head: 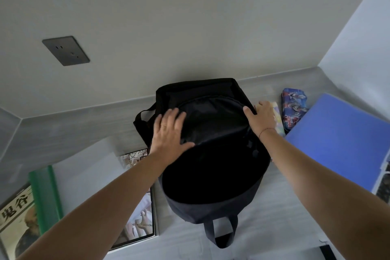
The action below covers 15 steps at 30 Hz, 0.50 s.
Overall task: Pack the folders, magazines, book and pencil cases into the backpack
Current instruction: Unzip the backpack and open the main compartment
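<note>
A black backpack (213,167) lies flat on the grey table, its top handle toward me. My left hand (168,131) rests flat on its front, fingers spread. My right hand (263,118) holds the backpack's right upper edge, thumb on the fabric. Beside that hand lie a pale pencil case (278,119) and a blue printed pencil case (293,107). A blue folder (339,141) is on the right. To the left lie a magazine (140,215) partly under my forearm, a green-spined folder (45,198) and a book (14,224) with Chinese characters.
The grey table (274,207) meets a grey wall behind the backpack. A dark socket plate (65,50) is on the wall at upper left. Another printed item (384,183) pokes out under the blue folder at the right edge.
</note>
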Motion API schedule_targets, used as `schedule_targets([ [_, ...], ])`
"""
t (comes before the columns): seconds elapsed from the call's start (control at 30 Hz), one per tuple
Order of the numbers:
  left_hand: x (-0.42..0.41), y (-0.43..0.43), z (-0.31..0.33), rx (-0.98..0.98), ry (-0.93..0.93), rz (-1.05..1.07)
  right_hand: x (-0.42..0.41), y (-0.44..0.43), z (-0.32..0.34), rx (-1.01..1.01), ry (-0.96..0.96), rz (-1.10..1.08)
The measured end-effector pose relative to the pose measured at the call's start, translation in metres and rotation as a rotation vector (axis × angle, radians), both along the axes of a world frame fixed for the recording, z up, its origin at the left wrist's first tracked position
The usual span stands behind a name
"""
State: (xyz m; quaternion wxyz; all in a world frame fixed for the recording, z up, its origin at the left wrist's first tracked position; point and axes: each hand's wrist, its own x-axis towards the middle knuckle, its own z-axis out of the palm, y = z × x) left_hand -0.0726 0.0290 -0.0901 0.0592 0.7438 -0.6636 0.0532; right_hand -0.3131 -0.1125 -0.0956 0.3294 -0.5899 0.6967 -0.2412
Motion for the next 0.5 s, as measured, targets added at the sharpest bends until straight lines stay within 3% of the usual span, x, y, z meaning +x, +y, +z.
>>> schedule_targets([
  [0.1, -0.013, 0.0, -0.01, 0.116, -0.259, -0.205, 0.013, 0.035, 0.01, -0.414, 0.142, 0.253],
  [0.23, -0.02, -0.009, -0.016, 0.319, -0.408, -0.142, 0.026, 0.053, -0.013, -0.295, 0.63, 0.826],
  [0.33, -0.016, -0.017, -0.01, 0.273, -0.314, -0.081, 0.024, 0.037, -0.022, -0.329, 0.796, 0.788],
  [0.43, -0.01, -0.027, 0.013, 0.108, -0.115, -0.047, 0.023, 0.014, -0.006, -0.434, 0.623, 0.621],
  [0.5, -0.006, -0.037, 0.034, 0.058, 0.138, 0.029, 0.027, 0.001, 0.009, -0.453, 0.511, 0.489],
])
